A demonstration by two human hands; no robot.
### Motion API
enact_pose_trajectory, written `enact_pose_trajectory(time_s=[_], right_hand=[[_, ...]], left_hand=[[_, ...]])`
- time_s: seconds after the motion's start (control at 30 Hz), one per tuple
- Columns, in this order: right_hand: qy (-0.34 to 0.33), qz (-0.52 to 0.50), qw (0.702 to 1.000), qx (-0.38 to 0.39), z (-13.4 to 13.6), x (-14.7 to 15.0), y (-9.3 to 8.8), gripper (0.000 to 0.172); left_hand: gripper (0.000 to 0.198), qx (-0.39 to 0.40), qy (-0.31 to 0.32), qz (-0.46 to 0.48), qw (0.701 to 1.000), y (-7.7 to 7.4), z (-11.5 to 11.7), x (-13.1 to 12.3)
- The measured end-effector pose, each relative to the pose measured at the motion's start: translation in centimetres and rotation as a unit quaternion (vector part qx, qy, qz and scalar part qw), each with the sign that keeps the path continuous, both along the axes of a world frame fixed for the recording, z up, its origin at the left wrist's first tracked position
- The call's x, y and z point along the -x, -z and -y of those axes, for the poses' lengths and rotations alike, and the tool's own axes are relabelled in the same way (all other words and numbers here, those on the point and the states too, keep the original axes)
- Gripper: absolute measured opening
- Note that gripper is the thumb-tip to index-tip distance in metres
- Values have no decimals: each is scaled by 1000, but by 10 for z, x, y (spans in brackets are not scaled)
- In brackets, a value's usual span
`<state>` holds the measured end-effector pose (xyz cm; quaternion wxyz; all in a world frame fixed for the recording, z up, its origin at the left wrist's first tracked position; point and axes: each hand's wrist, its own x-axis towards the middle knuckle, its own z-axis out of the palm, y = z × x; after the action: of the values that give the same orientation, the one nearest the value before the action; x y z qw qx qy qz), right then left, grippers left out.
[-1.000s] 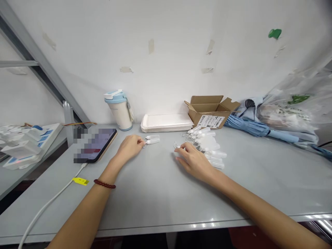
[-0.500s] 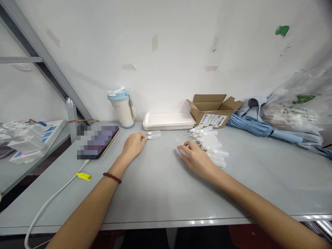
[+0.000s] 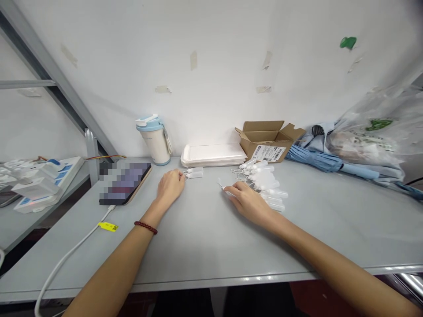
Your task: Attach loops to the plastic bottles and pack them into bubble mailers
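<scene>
Right hand (image 3: 249,202) now pinches one small white hooked plastic tube (image 3: 225,189) pulled off the tube pile (image 3: 269,187); left hand (image 3: 170,187) stays pinching a tube pair (image 3: 194,173) near the desk's back edge.

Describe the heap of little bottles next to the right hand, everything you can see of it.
The heap of small bottles is a loose pile of slim, translucent white plastic vials with white caps, several showing thin wire hooks at the cap end. They lie on their sides, pointing different ways, on the grey table, just in front of the open cardboard box. The right hand rests at the pile's near left edge, fingertips on one vial lying slightly apart.
</scene>
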<state>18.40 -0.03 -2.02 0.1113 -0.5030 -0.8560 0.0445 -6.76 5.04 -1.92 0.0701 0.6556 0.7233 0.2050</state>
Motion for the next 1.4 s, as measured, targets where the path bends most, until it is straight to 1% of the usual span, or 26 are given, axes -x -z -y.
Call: enact_pose_trajectory(time_s=[0.07,0.13,0.2,0.3,0.37,0.47,0.53,0.6,0.67,0.87,1.0,1.07,1.17,1.3,1.4], right_hand=[[-11,-17,1000,-5,-1,-1,0,32],[-24,-50,998,-14,-2,-2,2,31],[-32,-95,995,-24,-2,-2,4,30],[-42,-172,983,-40,-2,0,5,27],[-42,-217,974,-38,-1,2,4,23],[-25,-264,964,-17,1,3,0,20],[-12,-281,960,-12,2,4,-2,20],[0,-291,957,-7,2,4,-4,20],[11,-302,953,3,1,4,-5,20],[35,-323,945,44,0,3,-8,20],[39,-338,938,59,0,4,-7,23],[46,-350,933,72,-1,4,-6,24],[58,-382,916,110,-3,4,-3,27],[81,-432,881,177,-5,4,-4,28],[93,-456,859,213,-5,5,-6,27]], left_hand=[[23,-5,-1,17,1000,-3,2,-3],[23,-5,14,44,999,-7,4,-8],[25,4,52,79,996,-11,8,-15],[27,32,124,130,983,-13,13,-26],[31,53,182,176,966,-12,16,-31],[38,97,263,259,924,-10,19,-33],[37,128,286,294,903,-11,21,-34],[34,146,285,309,896,-12,23,-34],[31,149,276,312,897,-14,24,-35],[30,117,258,320,904,-19,26,-39],[29,104,239,333,906,-20,26,-39],[29,102,239,337,905,-19,25,-38],[27,109,255,337,900,-19,24,-36],[26,149,262,342,890,-20,24,-34],[25,170,265,354,881,-20,25,-34]])
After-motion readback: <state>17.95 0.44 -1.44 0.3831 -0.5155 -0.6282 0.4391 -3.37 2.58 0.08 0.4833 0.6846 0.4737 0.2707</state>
